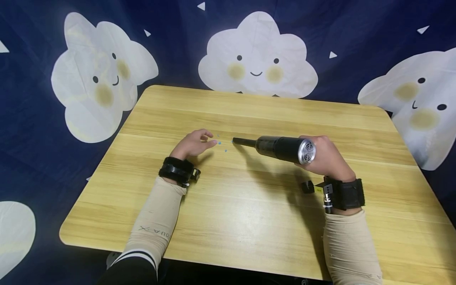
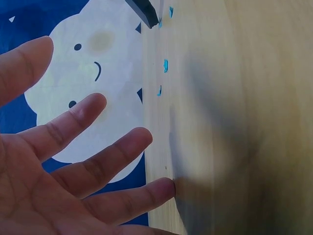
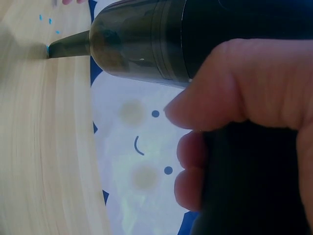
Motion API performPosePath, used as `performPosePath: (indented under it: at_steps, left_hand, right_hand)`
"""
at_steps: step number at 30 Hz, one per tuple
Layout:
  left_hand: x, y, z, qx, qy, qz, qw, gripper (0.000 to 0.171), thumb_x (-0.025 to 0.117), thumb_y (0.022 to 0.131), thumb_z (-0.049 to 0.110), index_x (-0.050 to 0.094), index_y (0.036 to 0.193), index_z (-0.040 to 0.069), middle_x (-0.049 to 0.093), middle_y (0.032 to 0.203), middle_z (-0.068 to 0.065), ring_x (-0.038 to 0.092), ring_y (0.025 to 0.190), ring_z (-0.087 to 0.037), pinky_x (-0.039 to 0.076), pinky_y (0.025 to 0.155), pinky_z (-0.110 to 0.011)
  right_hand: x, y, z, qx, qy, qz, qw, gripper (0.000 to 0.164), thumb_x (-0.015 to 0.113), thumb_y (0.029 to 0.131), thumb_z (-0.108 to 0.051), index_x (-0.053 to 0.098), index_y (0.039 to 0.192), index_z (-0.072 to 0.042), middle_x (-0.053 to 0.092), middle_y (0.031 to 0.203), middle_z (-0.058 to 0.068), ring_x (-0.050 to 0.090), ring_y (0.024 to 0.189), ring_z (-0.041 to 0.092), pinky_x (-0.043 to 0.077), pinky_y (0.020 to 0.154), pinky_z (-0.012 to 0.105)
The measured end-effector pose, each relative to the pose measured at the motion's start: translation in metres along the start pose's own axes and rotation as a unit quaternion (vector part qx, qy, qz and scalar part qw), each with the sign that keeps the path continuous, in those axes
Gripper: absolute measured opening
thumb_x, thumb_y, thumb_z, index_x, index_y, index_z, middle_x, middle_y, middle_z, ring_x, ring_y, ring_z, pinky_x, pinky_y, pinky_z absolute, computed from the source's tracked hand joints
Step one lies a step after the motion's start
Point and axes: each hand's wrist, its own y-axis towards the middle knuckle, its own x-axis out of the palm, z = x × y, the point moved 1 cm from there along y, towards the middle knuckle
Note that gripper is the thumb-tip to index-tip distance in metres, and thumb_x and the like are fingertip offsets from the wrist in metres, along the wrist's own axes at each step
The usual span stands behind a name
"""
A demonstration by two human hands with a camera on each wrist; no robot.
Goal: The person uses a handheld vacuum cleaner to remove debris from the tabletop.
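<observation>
My right hand [image 1: 322,156] grips the handle of a black handheld vacuum cleaner [image 1: 278,147]. Its narrow flat nozzle [image 3: 70,45] slants down to the tabletop, its tip right at a small blue scrap. Several more blue scraps [image 1: 219,143] lie scattered just left of the nozzle tip. Beside them hovers my left hand [image 1: 195,143], fingers spread and holding nothing. In the left wrist view the scraps [image 2: 166,65] lie beyond the fingertips [image 2: 164,188]. Dust shows dimly through the vacuum's smoky front chamber [image 3: 132,39].
The wooden table [image 1: 228,221] has rounded corners. Behind it hangs a dark blue curtain [image 1: 174,47] printed with white smiling clouds. Both wrists wear black straps [image 1: 176,169] with small cameras.
</observation>
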Motion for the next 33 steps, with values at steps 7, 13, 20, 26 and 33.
performPosePath:
  at_steps: [7,13,20,26,33]
  left_hand:
    - [-0.001,-0.0007,0.0012,0.001,0.001,0.0,1.0,0.053,0.055,0.093,0.048,0.049,0.132,0.013,0.045,0.141,-0.019,0.042,0.125,-0.039,0.038,0.101,-0.058]
    - [-0.0007,-0.0009,0.001,0.002,0.003,-0.001,1.0,0.052,0.055,0.094,0.047,0.048,0.132,0.012,0.045,0.14,-0.02,0.042,0.125,-0.04,0.038,0.101,-0.058]
    - [0.0004,-0.0017,0.0013,0.002,0.003,-0.001,1.0,0.051,0.055,0.094,0.046,0.048,0.132,0.012,0.045,0.14,-0.02,0.042,0.125,-0.04,0.038,0.101,-0.058]
    - [0.0006,-0.0011,0.001,0.002,0.003,-0.001,1.0,0.051,0.055,0.094,0.046,0.048,0.132,0.012,0.046,0.14,-0.02,0.042,0.125,-0.039,0.038,0.102,-0.058]
    - [0.0003,-0.001,0.0008,0.001,0.003,0.002,1.0,0.052,0.055,0.093,0.047,0.049,0.131,0.013,0.046,0.14,-0.019,0.042,0.125,-0.039,0.038,0.101,-0.058]
  right_hand:
    - [0.0002,0.0003,0.0,0.0,0.003,0.001,1.0,0.026,0.077,0.059,-0.01,0.056,0.075,-0.012,0.056,0.062,-0.001,0.052,0.056,0.017,0.047,0.054,0.039]
    - [0.0008,-0.0003,-0.0004,-0.001,0.004,0.004,1.0,0.024,0.076,0.061,-0.01,0.056,0.074,-0.013,0.055,0.062,-0.002,0.051,0.055,0.017,0.046,0.054,0.038]
    - [0.0016,-0.0008,-0.0006,0.003,0.008,0.002,1.0,0.024,0.076,0.061,-0.009,0.057,0.075,-0.012,0.056,0.063,-0.001,0.053,0.057,0.017,0.047,0.055,0.039]
    - [0.0016,-0.001,-0.0003,0.002,0.008,0.001,1.0,0.024,0.076,0.06,-0.009,0.057,0.075,-0.012,0.056,0.063,-0.001,0.053,0.057,0.018,0.047,0.055,0.039]
    - [-0.0004,-0.0013,-0.0003,0.0,0.018,-0.004,1.0,0.027,0.078,0.059,-0.008,0.057,0.076,-0.011,0.057,0.064,0.0,0.053,0.058,0.017,0.048,0.056,0.039]
